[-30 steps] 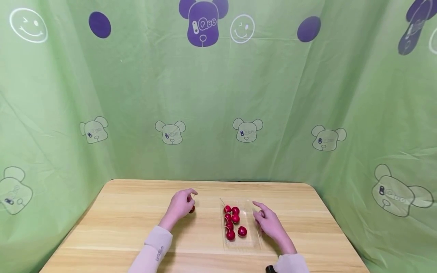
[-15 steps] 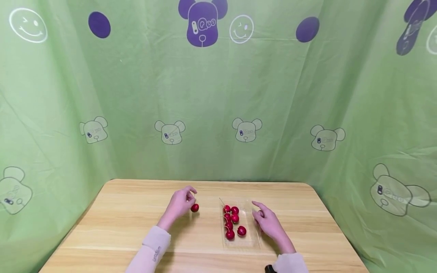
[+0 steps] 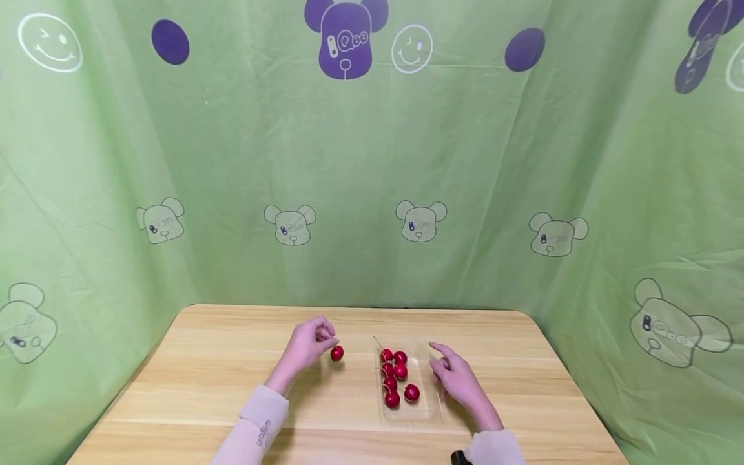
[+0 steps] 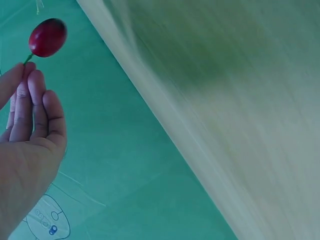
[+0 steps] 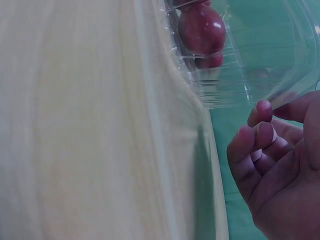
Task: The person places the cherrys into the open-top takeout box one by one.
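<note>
In the head view, my left hand (image 3: 305, 345) pinches the stem of a dark red cherry (image 3: 336, 353), left of the clear plastic tray (image 3: 430, 405). In the left wrist view the cherry (image 4: 48, 37) shows whole, its green stem (image 4: 28, 58) between thumb and fingertips. My right hand (image 3: 459, 380) is at the tray's right side. Thumb and a curled fingertip of that hand (image 5: 280, 165) pinch the tray's rim in the right wrist view. Several red cherries (image 3: 400, 371) lie in the tray, mostly along its left side; one (image 3: 412, 392) sits apart toward the right.
The light wooden table (image 3: 203, 374) has rounded far corners. A green curtain (image 3: 349, 155) with bear prints stands behind it and at both sides. A long stem (image 3: 378, 343) sticks out over the tray's far left corner. Something black (image 3: 460, 458) shows beside the right sleeve.
The cherry at my left hand has come out from behind the fingers and moved slightly right, now hanging clear of the fingertips. My right hand and the tray stay in place.
</note>
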`<state>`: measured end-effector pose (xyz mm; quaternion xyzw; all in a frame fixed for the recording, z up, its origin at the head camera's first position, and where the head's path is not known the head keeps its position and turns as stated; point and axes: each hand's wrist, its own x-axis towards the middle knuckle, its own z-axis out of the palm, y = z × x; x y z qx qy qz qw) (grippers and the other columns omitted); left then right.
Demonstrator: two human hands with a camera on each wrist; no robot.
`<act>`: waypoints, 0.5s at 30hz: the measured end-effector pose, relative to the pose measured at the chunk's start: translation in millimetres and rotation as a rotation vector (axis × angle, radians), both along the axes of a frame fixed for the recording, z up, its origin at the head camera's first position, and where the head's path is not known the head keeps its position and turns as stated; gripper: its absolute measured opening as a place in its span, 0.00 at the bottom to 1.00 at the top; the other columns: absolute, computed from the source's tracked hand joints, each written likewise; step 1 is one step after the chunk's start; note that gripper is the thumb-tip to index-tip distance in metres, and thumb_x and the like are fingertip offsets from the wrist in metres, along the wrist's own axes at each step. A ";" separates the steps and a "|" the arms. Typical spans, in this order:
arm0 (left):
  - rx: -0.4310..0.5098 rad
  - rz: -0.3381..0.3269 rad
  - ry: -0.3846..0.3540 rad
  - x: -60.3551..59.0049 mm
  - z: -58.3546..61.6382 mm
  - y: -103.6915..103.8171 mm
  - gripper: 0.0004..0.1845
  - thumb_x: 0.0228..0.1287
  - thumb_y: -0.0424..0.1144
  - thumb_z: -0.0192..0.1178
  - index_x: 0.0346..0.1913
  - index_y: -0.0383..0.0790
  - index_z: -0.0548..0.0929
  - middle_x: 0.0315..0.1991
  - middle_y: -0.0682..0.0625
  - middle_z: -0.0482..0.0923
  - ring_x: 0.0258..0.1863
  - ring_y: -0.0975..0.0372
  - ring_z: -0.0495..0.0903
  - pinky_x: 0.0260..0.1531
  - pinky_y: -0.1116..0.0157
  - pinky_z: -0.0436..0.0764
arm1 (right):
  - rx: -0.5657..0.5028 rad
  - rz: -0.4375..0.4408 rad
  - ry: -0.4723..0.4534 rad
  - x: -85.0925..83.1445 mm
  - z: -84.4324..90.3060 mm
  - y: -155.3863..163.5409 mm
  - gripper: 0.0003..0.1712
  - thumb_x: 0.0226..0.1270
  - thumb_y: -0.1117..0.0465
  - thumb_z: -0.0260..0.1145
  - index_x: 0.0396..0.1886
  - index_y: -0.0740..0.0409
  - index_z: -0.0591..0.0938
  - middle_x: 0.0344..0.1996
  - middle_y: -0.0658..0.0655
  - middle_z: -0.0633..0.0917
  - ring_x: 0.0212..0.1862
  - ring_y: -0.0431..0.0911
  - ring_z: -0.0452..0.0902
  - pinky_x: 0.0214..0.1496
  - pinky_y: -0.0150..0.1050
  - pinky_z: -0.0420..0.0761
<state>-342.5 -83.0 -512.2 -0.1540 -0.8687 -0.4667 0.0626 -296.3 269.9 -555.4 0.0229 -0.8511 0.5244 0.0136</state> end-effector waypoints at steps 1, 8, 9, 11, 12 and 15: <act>0.006 0.003 -0.005 0.3 -0.1 -0.2 0.07 0.62 0.31 0.72 0.39 0.41 0.83 0.32 0.53 0.86 0.33 0.65 0.83 0.38 0.68 0.84 | 0.000 0.000 0.000 -0.2 -0.4 0.1 0.29 0.80 0.64 0.59 0.76 0.59 0.69 0.24 0.62 0.80 0.17 0.42 0.68 0.17 0.36 0.74; 0.051 0.021 0.000 0.8 0.5 0.2 0.04 0.65 0.33 0.71 0.39 0.43 0.85 0.34 0.49 0.88 0.34 0.65 0.83 0.38 0.67 0.82 | -0.003 -0.004 -0.003 -2.0 -2.4 0.8 0.28 0.80 0.64 0.59 0.76 0.58 0.69 0.24 0.62 0.80 0.17 0.42 0.68 0.17 0.36 0.74; 0.057 0.022 0.002 0.7 0.6 0.3 0.05 0.65 0.33 0.71 0.41 0.43 0.86 0.34 0.49 0.89 0.34 0.65 0.83 0.39 0.67 0.82 | -0.003 -0.004 -0.002 -2.1 -2.4 0.7 0.28 0.80 0.64 0.59 0.76 0.58 0.69 0.24 0.62 0.80 0.17 0.42 0.68 0.17 0.36 0.74; 0.071 0.019 0.010 0.9 0.9 0.2 0.07 0.64 0.32 0.71 0.43 0.42 0.86 0.34 0.49 0.90 0.33 0.65 0.84 0.38 0.67 0.82 | -0.002 -0.003 0.000 -2.2 -2.5 0.7 0.29 0.80 0.64 0.59 0.76 0.58 0.69 0.24 0.62 0.80 0.17 0.42 0.68 0.17 0.36 0.74; 0.076 0.018 0.014 0.9 1.0 0.2 0.08 0.64 0.32 0.71 0.44 0.42 0.85 0.34 0.50 0.91 0.33 0.65 0.84 0.38 0.67 0.82 | -0.002 -0.003 0.001 -2.3 -2.5 0.6 0.28 0.80 0.64 0.59 0.76 0.58 0.69 0.24 0.62 0.80 0.17 0.42 0.68 0.17 0.36 0.74; 0.087 0.012 0.017 0.9 0.8 0.2 0.08 0.64 0.32 0.71 0.44 0.41 0.85 0.33 0.52 0.91 0.33 0.65 0.85 0.37 0.67 0.82 | 0.001 -0.001 0.003 -2.4 -2.7 0.6 0.28 0.80 0.64 0.59 0.76 0.59 0.69 0.24 0.62 0.80 0.17 0.42 0.68 0.17 0.36 0.74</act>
